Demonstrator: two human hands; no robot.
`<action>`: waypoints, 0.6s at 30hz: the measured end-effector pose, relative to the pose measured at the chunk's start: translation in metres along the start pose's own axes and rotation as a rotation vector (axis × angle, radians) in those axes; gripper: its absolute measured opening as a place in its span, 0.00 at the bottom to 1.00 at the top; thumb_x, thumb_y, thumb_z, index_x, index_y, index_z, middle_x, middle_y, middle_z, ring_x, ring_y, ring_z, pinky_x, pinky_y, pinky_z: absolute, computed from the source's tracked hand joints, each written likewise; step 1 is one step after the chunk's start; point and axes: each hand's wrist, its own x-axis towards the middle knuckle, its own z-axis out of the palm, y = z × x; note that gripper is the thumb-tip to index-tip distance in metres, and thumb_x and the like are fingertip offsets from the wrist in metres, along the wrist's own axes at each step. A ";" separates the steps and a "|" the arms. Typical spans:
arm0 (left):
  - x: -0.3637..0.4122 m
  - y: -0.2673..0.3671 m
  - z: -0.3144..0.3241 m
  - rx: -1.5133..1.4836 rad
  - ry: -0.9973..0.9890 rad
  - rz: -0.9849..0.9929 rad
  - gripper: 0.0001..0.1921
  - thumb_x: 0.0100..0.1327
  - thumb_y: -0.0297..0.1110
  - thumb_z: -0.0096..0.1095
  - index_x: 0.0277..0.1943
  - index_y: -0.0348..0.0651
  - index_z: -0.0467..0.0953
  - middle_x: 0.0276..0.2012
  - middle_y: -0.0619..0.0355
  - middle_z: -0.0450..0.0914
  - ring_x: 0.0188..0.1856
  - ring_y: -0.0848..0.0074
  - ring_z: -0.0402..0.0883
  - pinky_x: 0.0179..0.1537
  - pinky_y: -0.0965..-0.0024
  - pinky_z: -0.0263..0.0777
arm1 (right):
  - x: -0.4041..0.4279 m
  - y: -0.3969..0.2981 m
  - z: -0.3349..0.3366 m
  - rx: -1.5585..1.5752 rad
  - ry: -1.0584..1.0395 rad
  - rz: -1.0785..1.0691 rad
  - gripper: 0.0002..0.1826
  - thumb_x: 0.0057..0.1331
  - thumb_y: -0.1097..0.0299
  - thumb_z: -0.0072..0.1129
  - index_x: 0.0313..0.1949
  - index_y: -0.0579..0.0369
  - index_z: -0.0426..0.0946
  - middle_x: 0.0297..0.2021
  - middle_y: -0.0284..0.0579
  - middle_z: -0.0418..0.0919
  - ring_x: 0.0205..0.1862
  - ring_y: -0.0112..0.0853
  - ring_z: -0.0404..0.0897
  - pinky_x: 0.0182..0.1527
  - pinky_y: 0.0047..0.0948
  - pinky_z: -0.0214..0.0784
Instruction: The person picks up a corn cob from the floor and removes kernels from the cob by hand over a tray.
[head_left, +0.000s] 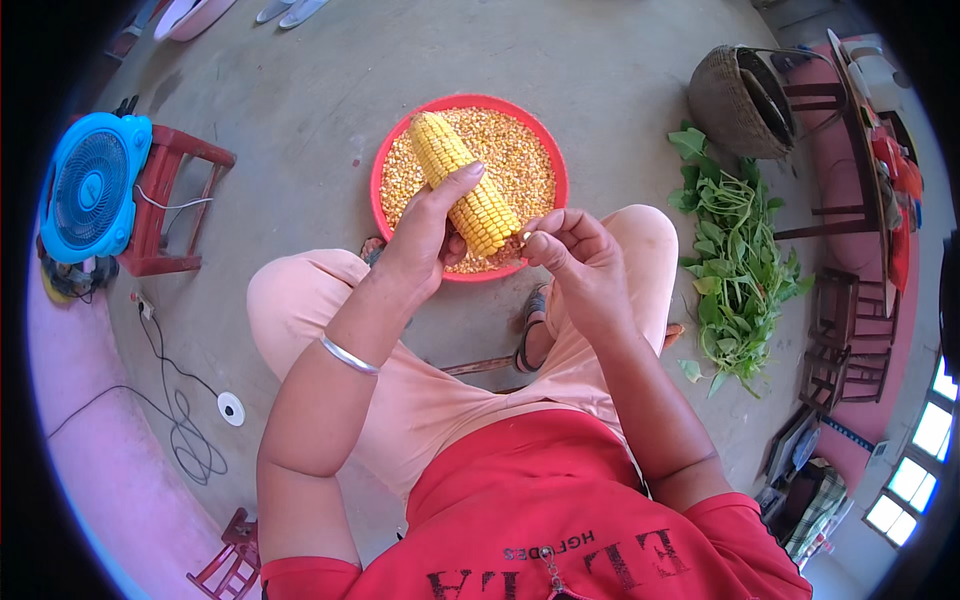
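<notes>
My left hand (426, 225) grips a yellow corn cob (469, 191), its thumb lying along the kernels. The cob is tilted, its far end up and to the left, its near end towards my right hand (585, 262). Between the thumb and forefinger of that hand is a small pale piece, apparently a corn kernel (526, 236), just beside the cob's near end. Below the cob a red round basin (562, 176) stands on the floor between my knees. Loose corn kernels (517, 142) fill much of it. The left fingers are partly hidden behind the cob.
Leafy green stems (739, 270) lie on the floor at the right, near a woven basket (724, 101). At the left a blue fan (94, 187) stands by a red stool (169, 202). A black cable (184, 435) trails over the floor. A pink basin (191, 16) is at top left.
</notes>
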 end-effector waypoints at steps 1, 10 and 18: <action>0.000 -0.001 -0.002 -0.034 -0.037 -0.003 0.13 0.65 0.49 0.64 0.39 0.49 0.74 0.23 0.69 0.74 0.15 0.89 0.63 0.14 0.82 0.50 | 0.001 0.000 -0.002 0.004 -0.009 0.006 0.07 0.68 0.73 0.62 0.42 0.59 0.74 0.39 0.37 0.80 0.40 0.22 0.78 0.48 0.22 0.72; -0.001 -0.002 0.000 0.051 -0.069 0.102 0.16 0.64 0.49 0.65 0.41 0.46 0.74 0.26 0.66 0.76 0.17 0.89 0.66 0.15 0.83 0.55 | 0.027 -0.019 0.000 -0.432 0.234 -0.232 0.11 0.65 0.67 0.67 0.41 0.59 0.76 0.31 0.31 0.78 0.32 0.16 0.73 0.35 0.17 0.66; -0.002 -0.004 0.009 0.076 0.018 0.244 0.20 0.64 0.46 0.69 0.47 0.42 0.71 0.29 0.66 0.76 0.19 0.91 0.67 0.15 0.83 0.58 | 0.005 -0.014 0.006 -0.463 0.067 0.059 0.10 0.63 0.70 0.69 0.35 0.59 0.76 0.26 0.31 0.77 0.28 0.16 0.72 0.31 0.17 0.66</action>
